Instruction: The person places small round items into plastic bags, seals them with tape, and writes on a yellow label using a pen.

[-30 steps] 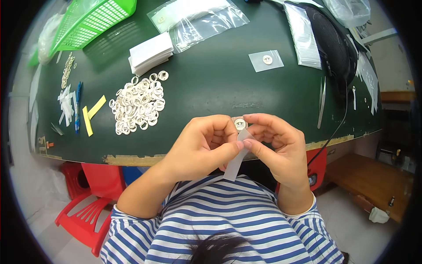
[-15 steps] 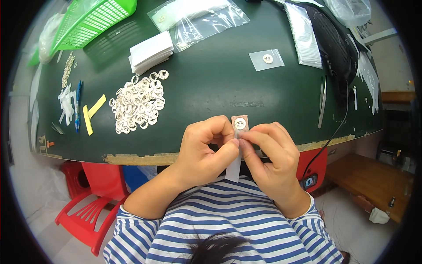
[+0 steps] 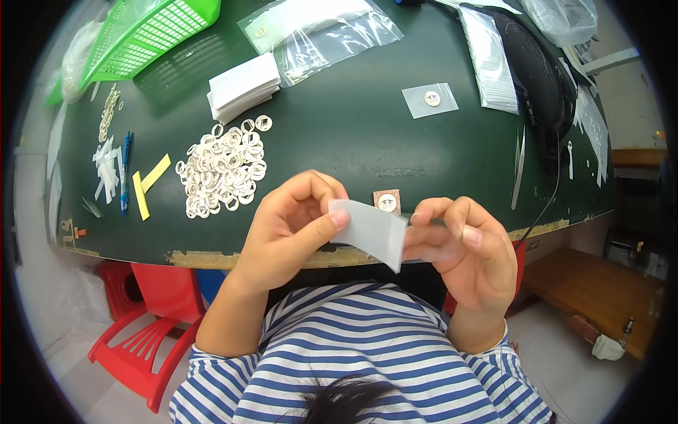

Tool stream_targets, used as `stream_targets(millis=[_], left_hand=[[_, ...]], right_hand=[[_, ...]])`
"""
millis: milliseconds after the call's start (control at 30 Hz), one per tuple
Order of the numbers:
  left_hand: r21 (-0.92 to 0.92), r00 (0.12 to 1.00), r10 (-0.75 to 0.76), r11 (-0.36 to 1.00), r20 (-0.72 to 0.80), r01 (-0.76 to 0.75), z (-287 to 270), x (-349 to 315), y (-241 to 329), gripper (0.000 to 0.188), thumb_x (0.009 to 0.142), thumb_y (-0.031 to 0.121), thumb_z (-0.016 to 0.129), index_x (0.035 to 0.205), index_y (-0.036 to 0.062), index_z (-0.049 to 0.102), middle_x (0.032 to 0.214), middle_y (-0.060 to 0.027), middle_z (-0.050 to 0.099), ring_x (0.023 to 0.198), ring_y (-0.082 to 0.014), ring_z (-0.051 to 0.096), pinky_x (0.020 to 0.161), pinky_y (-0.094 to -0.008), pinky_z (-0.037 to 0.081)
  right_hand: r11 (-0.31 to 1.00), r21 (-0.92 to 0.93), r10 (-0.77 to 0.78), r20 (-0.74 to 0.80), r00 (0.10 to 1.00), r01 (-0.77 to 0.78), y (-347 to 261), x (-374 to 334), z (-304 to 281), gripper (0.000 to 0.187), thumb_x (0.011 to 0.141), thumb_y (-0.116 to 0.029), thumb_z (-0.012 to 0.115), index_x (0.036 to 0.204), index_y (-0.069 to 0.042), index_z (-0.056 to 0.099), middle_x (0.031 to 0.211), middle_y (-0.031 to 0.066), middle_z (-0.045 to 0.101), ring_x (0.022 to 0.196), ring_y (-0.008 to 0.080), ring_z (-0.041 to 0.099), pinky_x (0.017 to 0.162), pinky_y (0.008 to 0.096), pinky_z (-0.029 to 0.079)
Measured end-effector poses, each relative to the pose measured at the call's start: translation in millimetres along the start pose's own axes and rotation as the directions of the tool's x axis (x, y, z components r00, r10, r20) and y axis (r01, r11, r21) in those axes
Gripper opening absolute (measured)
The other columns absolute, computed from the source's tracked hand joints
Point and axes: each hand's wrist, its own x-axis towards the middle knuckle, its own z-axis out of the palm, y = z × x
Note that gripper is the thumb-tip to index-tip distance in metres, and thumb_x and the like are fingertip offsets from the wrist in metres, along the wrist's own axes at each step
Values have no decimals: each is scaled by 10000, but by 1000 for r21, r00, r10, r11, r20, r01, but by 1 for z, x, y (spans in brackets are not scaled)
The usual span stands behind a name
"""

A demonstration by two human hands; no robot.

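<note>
My left hand (image 3: 293, 230) pinches a pale, translucent strip of film or thin card (image 3: 371, 230) between thumb and forefinger, above the table's front edge. My right hand (image 3: 470, 247) is beside the strip's right end, fingers curved and apart, some of them blurred; no held object shows in it. Just behind the strip, a small brown square block (image 3: 378, 193) bears a white round disc (image 3: 388, 203) with dark marks. Farther back lies a clear little bag (image 3: 418, 108) with a similar disc (image 3: 432, 98) on or in it.
To the left are a heap of white rings and discs (image 3: 222, 166), yellow strips (image 3: 143, 203), a blue pen (image 3: 125, 173) and white scraps (image 3: 107, 166). Behind are a card stack (image 3: 244, 88) and a green basket (image 3: 152, 42). Tweezers (image 3: 519, 169) and a black cable (image 3: 544, 212) lie right.
Both hands have moved apart and away from the block. The strip, formerly hanging downward between them, is now raised in my left hand; my right hand's pinch has opened.
</note>
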Motion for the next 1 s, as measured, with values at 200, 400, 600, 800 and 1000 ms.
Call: stream_targets(millis=[200,400,600,800,1000], left_hand=[[274,815,535,768,223,-579,18,18,-4,494,667,203,950,887,86,524,1172,-168,660,1258,-336,566,1030,-429,428],[299,895,430,844,117,-445,29,12,-9,198,815,63,766,776,47,572,890,-99,620,790,-185,541,714,-302,421],[607,930,353,718,104,-341,29,14,7,188,814,21,760,773,26,577,814,-84,570,750,-178,508,649,-298,390],[878,921,386,419,58,-231,33,28,5,250,765,-5,795,753,16,545,765,-85,552,724,-238,513,628,-336,397],[880,928,372,433,23,-195,27,30,-4,264,752,5,803,724,23,542,746,-79,558,718,-234,519,647,-347,398]], right_hand=[[973,-231,-12,-65,998,-4,2,-3,20,140,1030,-129,497,991,2,525,1262,159,571,1179,363,665,1042,442,513],[965,-260,-62,-84,995,38,2,-8,14,111,1035,-113,506,1009,-9,536,1256,162,568,1158,326,679,994,413,545],[904,-426,-177,-325,929,23,21,-2,0,111,947,-7,670,998,-1,571,1066,100,637,915,166,713,739,258,580],[515,-856,-490,-254,834,41,39,23,-18,158,873,-8,778,848,7,623,791,-18,540,605,14,482,510,170,383],[460,-886,-429,-280,858,-59,36,27,-18,163,855,-11,789,843,8,627,783,-12,537,577,2,423,483,170,328]])
